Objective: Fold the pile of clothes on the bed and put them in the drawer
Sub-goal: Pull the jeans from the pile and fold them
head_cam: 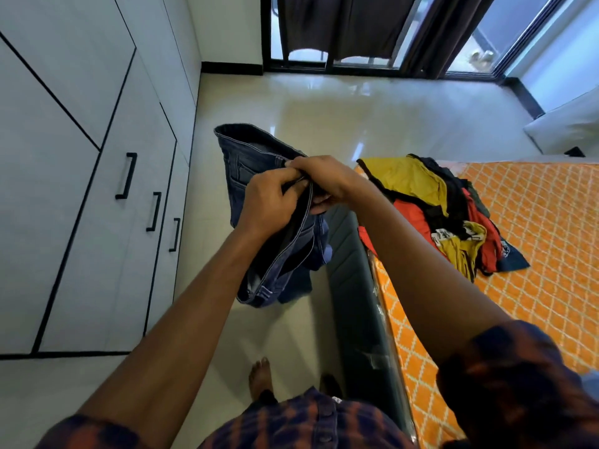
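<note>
Jeans (246, 163) are gripped along a stitched edge by both hands, the left hand (269, 202) and the right hand (324, 176) curled round the denim at the centre of the view above the floor (356, 118), so folding is judged barely begun. A pile of clothes (447, 215) in yellow, red and black is left unfolded at 3 o'clock on the orange-patterned bed (534, 238), and nothing is seen put away, the white cabinet fronts (107, 254) at 9 o'clock being closed. The glossy pale floor is spread toward 12 o'clock, where a dark-framed window (505, 34) is hung with dark curtains (350, 24).
</note>
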Demonstrator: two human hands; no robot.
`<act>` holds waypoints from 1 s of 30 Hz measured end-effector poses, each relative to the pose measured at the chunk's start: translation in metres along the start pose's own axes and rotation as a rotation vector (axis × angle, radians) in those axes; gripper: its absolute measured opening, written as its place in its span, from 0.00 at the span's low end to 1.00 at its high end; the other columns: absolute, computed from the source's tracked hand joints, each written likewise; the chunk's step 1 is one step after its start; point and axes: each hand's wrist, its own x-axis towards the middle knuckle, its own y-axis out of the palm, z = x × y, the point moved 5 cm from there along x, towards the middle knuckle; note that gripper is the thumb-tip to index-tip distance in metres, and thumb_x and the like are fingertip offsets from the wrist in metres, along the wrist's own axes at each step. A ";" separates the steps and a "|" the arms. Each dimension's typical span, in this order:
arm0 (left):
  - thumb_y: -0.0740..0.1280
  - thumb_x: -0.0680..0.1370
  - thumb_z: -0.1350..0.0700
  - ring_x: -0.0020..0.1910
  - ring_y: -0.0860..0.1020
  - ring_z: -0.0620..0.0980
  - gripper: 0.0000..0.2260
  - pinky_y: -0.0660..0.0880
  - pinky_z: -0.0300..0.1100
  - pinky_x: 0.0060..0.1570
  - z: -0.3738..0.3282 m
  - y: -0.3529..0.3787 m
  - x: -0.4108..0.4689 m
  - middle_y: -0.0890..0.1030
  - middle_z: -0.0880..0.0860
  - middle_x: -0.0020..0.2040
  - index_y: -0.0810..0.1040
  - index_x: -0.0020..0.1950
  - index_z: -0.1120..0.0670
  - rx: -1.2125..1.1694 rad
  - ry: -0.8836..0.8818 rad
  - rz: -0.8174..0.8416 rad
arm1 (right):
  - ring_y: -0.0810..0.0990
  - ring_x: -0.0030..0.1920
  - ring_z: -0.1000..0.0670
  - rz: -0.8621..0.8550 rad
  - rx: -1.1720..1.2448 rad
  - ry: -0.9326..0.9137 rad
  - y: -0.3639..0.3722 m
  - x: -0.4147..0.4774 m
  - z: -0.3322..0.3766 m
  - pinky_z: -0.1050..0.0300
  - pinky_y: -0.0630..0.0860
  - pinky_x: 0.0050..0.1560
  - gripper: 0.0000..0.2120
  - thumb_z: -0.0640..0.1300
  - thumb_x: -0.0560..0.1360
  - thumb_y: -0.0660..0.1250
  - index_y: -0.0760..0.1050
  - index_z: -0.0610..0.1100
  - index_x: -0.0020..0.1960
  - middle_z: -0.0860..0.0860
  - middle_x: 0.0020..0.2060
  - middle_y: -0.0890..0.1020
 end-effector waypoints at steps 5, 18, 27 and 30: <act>0.70 0.78 0.55 0.28 0.74 0.36 0.09 0.63 0.30 0.30 -0.010 0.014 -0.003 0.73 0.39 0.27 0.84 0.39 0.54 0.047 0.046 0.083 | 0.85 0.36 0.42 0.081 -0.246 0.035 -0.008 -0.007 0.001 0.48 0.85 0.41 0.07 0.36 0.78 0.62 0.77 0.38 0.44 0.38 0.40 0.83; 0.70 0.58 0.22 0.73 0.66 0.60 0.62 0.69 0.65 0.65 -0.002 0.041 -0.080 0.59 0.56 0.77 0.33 0.78 0.38 0.430 -0.368 0.454 | 0.77 0.41 0.39 -0.252 -0.598 -0.013 -0.042 0.003 0.014 0.54 0.72 0.40 0.08 0.37 0.78 0.58 0.73 0.37 0.44 0.41 0.39 0.76; 0.68 0.72 0.56 0.56 0.73 0.57 0.18 0.65 0.52 0.53 0.046 -0.002 -0.066 0.79 0.53 0.54 0.73 0.62 0.50 0.822 -0.184 0.116 | 0.85 0.33 0.40 -0.045 -0.495 0.085 -0.054 0.000 0.007 0.53 0.82 0.31 0.17 0.31 0.74 0.52 0.79 0.27 0.49 0.32 0.44 0.84; 0.71 0.69 0.52 0.56 0.72 0.59 0.25 0.67 0.52 0.51 0.069 -0.008 -0.057 0.75 0.56 0.58 0.73 0.65 0.51 0.811 -0.044 0.147 | 0.86 0.35 0.38 -0.025 -0.541 0.077 -0.061 -0.002 0.002 0.51 0.81 0.29 0.17 0.30 0.75 0.53 0.79 0.26 0.53 0.31 0.45 0.83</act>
